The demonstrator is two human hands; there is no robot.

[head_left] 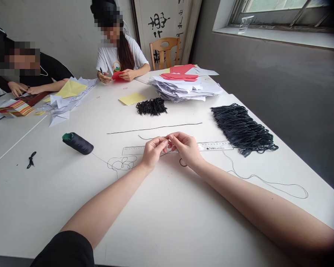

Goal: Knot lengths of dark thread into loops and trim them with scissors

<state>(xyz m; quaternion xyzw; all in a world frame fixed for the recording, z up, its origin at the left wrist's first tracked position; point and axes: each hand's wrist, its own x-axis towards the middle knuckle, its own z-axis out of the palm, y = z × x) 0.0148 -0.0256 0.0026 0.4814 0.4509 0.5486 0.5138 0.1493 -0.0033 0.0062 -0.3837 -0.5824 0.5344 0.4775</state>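
My left hand (154, 149) and my right hand (186, 147) meet at the middle of the table, fingertips pinched together on a thin black thread (145, 138). One end of it sticks out to the left. Under both hands lies a clear plastic ruler (215, 146). A black thread spool (78, 143) with a green core rests on its side at the left, its loose thread (122, 163) looping toward my left hand. Beyond my hands a straight black cord (154, 128) lies across the table. A small dark ring shape (183, 162) shows beside my right wrist.
Black looped cords lie in a big bundle (243, 128) at right and a smaller bundle (151, 106) farther back. Behind are a paper stack (183, 89) and a yellow sheet (131, 98). A long thread (267, 181) curves at right. Two people sit across the table (167, 222).
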